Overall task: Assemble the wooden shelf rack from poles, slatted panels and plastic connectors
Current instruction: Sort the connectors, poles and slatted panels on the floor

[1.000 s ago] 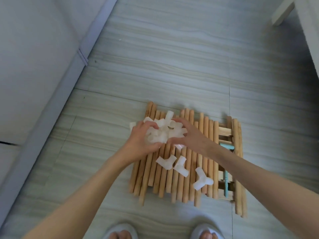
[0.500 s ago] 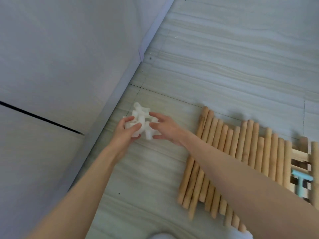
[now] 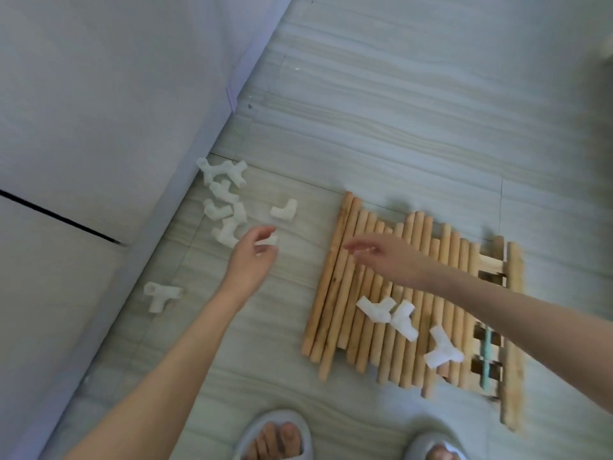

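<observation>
Several wooden poles [image 3: 391, 293] lie side by side on the floor tiles, over a slatted panel [image 3: 491, 267] whose rungs show at the right. Three white plastic connectors [image 3: 401, 315] rest on the poles. More white connectors [image 3: 225, 200] lie scattered on the floor by the wall, one apart [image 3: 161, 295] nearer me. My left hand [image 3: 253, 257] hovers open just right of that scatter, a connector [image 3: 270, 241] under its fingertips. My right hand [image 3: 388, 257] is open above the poles' left part, holding nothing.
A pale wall with a baseboard [image 3: 185, 207] runs diagonally along the left. A teal rod-like tool [image 3: 486, 360] lies among the panel slats. My two feet in grey slippers [image 3: 275, 436] stand at the bottom edge.
Both hands carried a bunch of connectors from the poles to the floor by the wall and let them go. They now lie scattered; my right hand has moved back over the poles.
</observation>
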A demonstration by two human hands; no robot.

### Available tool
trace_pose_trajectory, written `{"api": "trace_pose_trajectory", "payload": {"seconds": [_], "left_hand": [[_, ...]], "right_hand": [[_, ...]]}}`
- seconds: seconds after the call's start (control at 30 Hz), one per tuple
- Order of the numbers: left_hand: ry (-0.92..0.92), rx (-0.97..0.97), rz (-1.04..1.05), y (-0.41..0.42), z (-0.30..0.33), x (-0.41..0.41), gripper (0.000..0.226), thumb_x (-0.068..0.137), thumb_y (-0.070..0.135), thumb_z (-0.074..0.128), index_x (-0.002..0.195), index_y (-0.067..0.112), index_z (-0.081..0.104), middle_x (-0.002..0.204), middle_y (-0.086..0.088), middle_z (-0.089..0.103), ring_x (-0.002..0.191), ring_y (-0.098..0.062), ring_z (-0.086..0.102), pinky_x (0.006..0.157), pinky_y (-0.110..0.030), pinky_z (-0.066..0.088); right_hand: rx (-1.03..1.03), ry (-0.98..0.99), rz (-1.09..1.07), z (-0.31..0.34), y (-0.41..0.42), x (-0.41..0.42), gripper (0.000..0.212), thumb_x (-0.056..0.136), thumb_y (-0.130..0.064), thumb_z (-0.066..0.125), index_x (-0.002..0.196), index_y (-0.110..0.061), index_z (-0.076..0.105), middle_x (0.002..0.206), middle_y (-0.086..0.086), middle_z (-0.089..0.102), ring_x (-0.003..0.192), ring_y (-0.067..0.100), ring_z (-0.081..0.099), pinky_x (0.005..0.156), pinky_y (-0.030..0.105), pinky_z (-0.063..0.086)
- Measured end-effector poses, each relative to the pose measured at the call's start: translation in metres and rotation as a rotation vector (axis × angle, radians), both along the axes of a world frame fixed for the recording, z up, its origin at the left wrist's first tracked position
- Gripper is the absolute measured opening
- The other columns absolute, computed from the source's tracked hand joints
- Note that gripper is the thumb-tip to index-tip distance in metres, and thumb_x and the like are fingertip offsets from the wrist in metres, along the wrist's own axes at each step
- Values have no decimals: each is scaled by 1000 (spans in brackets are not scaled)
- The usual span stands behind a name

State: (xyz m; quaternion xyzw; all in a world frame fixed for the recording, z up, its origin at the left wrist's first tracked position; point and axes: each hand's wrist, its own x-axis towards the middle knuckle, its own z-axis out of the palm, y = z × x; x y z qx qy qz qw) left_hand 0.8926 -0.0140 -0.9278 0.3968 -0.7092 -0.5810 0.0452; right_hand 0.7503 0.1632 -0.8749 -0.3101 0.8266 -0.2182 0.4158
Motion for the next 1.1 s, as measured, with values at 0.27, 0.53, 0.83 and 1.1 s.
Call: {"api": "trace_pose_trajectory", "payload": {"seconds": [0.27, 0.53, 0.83, 1.1], "left_hand": [[-202, -501, -871, 114, -20, -12, 88, 80, 35, 70, 147, 37, 13, 157, 5, -3, 144, -20, -3, 115, -45, 10], [-203, -631, -947, 162, -30, -26, 72, 84, 37, 65, 144, 35, 25, 149, -3, 19, 137, -23, 15, 112, -41, 25], [-44, -306, -732, 171, -24, -36, 35, 90, 20, 60, 125, 22, 55, 123, 3, 42, 119, -11, 37, 97, -17, 26], [-17, -36, -323, 128, 8, -17, 11, 89, 20, 61, 91, 30, 59, 105, 6, 57, 101, -8, 49, 85, -23, 37]], "right_hand": [[374, 308, 39, -18, 140, 33, 84, 80, -55, 63, 146, -34, 16, 151, -4, 23, 137, 18, 23, 106, 37, 35], [206, 441, -41, -61, 152, 59, 74, 84, -45, 62, 143, -35, 19, 134, 0, 32, 119, 18, 37, 69, 21, 41], [26, 422, -151, -64, 147, 50, 45, 94, -26, 51, 137, -21, 41, 121, -1, 53, 108, 15, 46, 75, 19, 32], [-105, 31, -194, -24, 72, 32, 23, 91, -11, 50, 112, -16, 59, 119, 4, 56, 101, 12, 48, 75, 18, 38]]}}
